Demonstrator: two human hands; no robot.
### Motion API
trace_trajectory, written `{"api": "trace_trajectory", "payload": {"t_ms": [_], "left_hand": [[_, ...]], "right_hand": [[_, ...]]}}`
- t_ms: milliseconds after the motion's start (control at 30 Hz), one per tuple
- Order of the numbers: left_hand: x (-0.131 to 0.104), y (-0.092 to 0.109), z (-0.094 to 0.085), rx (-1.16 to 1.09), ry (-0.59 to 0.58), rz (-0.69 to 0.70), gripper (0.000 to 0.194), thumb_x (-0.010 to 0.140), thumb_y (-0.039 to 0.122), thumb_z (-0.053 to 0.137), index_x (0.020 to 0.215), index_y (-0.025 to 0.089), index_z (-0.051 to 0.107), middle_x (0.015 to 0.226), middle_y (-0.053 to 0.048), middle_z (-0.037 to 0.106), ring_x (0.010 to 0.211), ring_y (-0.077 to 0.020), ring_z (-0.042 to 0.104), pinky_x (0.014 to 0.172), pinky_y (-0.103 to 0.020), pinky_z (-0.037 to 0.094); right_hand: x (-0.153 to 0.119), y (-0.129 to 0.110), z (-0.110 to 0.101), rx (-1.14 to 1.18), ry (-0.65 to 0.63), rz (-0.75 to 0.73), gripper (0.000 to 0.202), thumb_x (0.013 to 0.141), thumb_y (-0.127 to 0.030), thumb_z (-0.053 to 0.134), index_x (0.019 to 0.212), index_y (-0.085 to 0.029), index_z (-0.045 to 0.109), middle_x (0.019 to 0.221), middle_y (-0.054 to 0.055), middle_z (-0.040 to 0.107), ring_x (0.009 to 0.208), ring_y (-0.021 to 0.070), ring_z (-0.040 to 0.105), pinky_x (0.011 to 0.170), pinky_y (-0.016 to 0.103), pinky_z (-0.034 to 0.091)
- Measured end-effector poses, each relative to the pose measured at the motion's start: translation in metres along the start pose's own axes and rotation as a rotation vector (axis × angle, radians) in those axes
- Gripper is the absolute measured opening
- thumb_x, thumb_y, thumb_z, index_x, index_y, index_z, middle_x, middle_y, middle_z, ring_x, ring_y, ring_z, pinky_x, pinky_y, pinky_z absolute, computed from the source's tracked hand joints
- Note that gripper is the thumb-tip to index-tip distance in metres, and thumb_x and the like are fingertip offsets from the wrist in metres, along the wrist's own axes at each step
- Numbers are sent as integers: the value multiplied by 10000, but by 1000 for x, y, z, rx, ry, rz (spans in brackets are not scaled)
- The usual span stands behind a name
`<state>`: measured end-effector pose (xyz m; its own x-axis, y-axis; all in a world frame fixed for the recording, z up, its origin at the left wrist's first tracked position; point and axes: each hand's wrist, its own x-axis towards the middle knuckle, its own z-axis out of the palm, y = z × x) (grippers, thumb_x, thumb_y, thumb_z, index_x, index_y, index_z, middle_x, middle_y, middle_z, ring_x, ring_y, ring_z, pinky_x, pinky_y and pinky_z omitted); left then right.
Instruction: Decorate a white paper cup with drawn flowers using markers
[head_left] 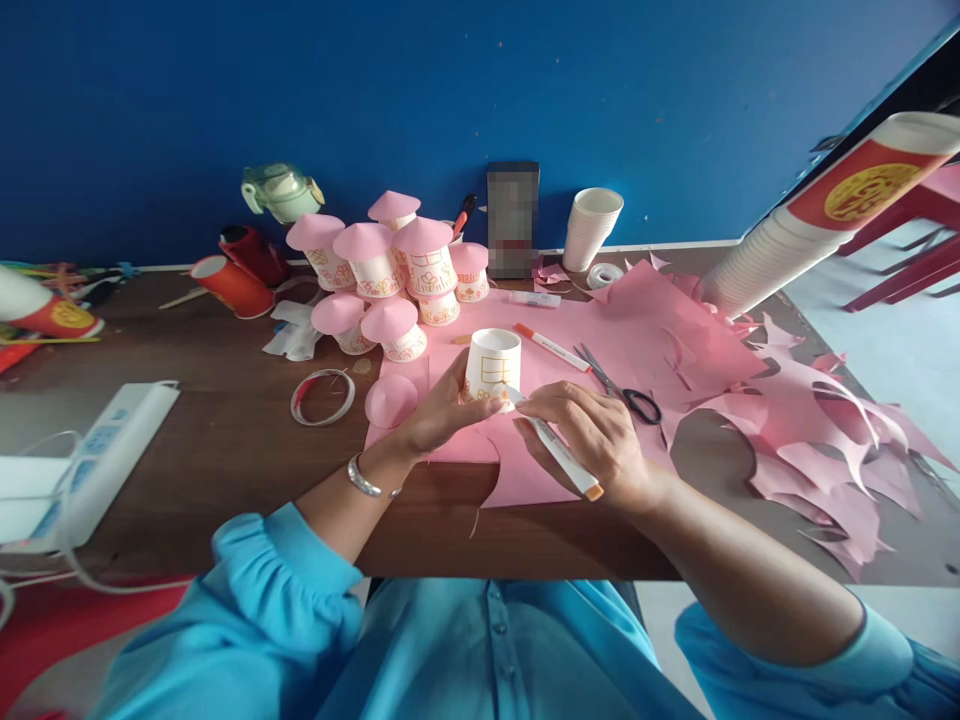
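Note:
My left hand (448,408) is closed around the lower left side of a white paper cup (495,345), which stands with its open end up. A window shape and small flowers are drawn on the cup in orange-brown. In my right hand (592,430) is a white marker (561,455) with an orange end, its tip at the cup's front. Just left of the cup lies a pink paper cone (391,400). Behind it stand several decorated cups with pink cone roofs (364,243). A red-orange marker (553,348) and black-handled scissors (641,405) lie to the right.
Pink paper sheets (660,310) and cut scraps (810,450) spread over the right side. Stacked white cups (592,230), a dark box (513,220) and a green-lidded bottle (281,192) stand along the blue wall. At left lie a tape ring (322,397) and a power strip (127,440).

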<state>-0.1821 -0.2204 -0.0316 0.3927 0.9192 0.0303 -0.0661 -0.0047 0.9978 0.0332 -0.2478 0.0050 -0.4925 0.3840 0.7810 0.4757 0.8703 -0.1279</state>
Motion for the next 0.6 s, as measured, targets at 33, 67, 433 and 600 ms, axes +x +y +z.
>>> {"api": "trace_trajectory", "payload": {"t_ms": [33, 67, 433, 600], "left_hand": [[0, -1, 0, -2, -2, 2, 616, 818, 448, 814, 1327, 214, 559, 1160, -90, 639, 1072, -252, 583, 908, -383, 507], [0, -1, -1, -7, -3, 2, 635, 814, 449, 818, 1344, 216, 556, 1170, -96, 642, 1078, -258, 586, 907, -385, 511], [-1, -4, -2, -291, -71, -26, 371, 850, 273, 776, 1203, 224, 670, 1159, -58, 706, 1124, -241, 639, 1014, -410, 511], [0, 4, 0, -467, -80, -57, 403, 854, 351, 738, 1237, 253, 663, 1148, -66, 733, 1093, -275, 701, 939, -457, 569]], "right_hand": [[0, 0, 0, 0, 0, 0, 193, 935, -67, 634, 1107, -154, 615, 856, 62, 718, 771, 181, 705, 669, 289, 589], [0, 0, 0, 0, -1, 0, 193, 936, -67, 633, 1107, -155, 615, 854, 59, 717, 768, 180, 706, 665, 289, 589], [-2, 6, -4, 15, 139, 25, 250, 1024, -171, 570, 1274, -184, 573, 841, 34, 668, 692, 161, 645, 617, 294, 551], [-2, 10, 2, 62, 68, 276, 414, 990, -211, 650, 1368, -222, 481, 1049, 90, 689, 868, 210, 692, 753, 362, 597]]}}
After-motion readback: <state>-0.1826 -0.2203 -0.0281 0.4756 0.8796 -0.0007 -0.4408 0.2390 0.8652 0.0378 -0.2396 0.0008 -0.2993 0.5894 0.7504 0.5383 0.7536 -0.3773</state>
